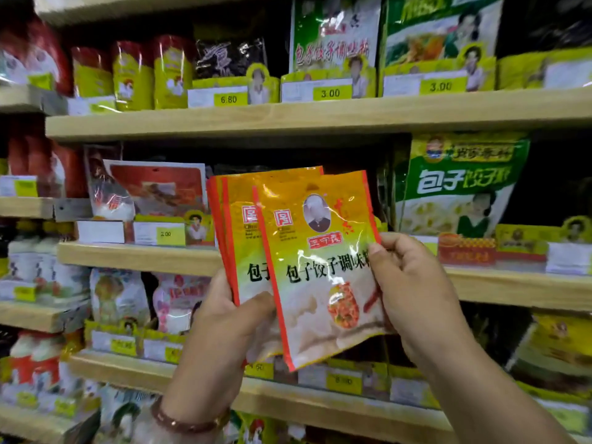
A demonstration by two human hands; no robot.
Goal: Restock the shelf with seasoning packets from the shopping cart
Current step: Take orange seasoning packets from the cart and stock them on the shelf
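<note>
I hold a small stack of orange-yellow seasoning packets with red edges in front of the shelves. My left hand (pixel 224 318) grips the rear packets (pixel 238 219) at their lower left, thumb across the front. My right hand (pixel 413 290) pinches the front packet (pixel 320 267) by its right edge, fanned slightly to the right of the others. Behind the packets, the middle wooden shelf (pixel 144 257) shows a dark gap between a red-and-white pack and a big green bag. The shopping cart is out of view.
Several wooden shelves carry goods behind yellow price-tag holders. A green dumpling-seasoning bag (pixel 458 187) stands right of the gap and a red-and-white pack (pixel 153 190) left of it. Green packets (pixel 333 36) fill the upper shelf. Bottles (pixel 28 257) stand at the far left.
</note>
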